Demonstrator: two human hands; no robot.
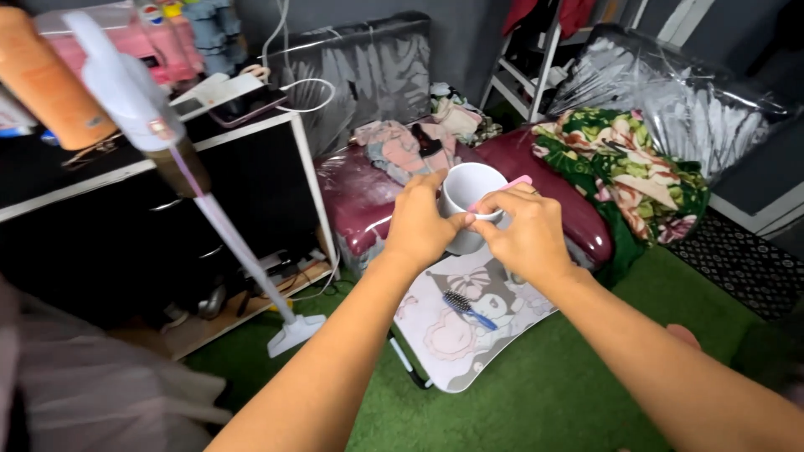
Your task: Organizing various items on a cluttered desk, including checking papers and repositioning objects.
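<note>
Two hands are being held together over a small lap table point(502, 331) printed with a cartoon figure, which is standing on green turf-like flooring point(586, 393). A white mug point(471, 201) is being gripped by the left hand point(421, 224), whose fingers are curled around its near side. A thin pink stick-like tool point(511, 183) (its exact kind cannot be told from here) is being pinched between the narrowed fingers of the right hand point(528, 233) and is being rested across the mug's rim. The mug is being held just above the far edge of the table, in front of a dark red cushioned seat point(360, 197) wrapped in clear plastic. A blue-handled brush point(466, 308) is lying untouched on the table, near both wrists. As for progress, judged only from how things lie, the mug is already in hand and the pink tool is already at its mouth; whether anything is inside the mug is hidden, so what has been finished there cannot be told. A white vacuum wand point(243, 251) is leaning beside a black shelf point(151, 226).
</note>
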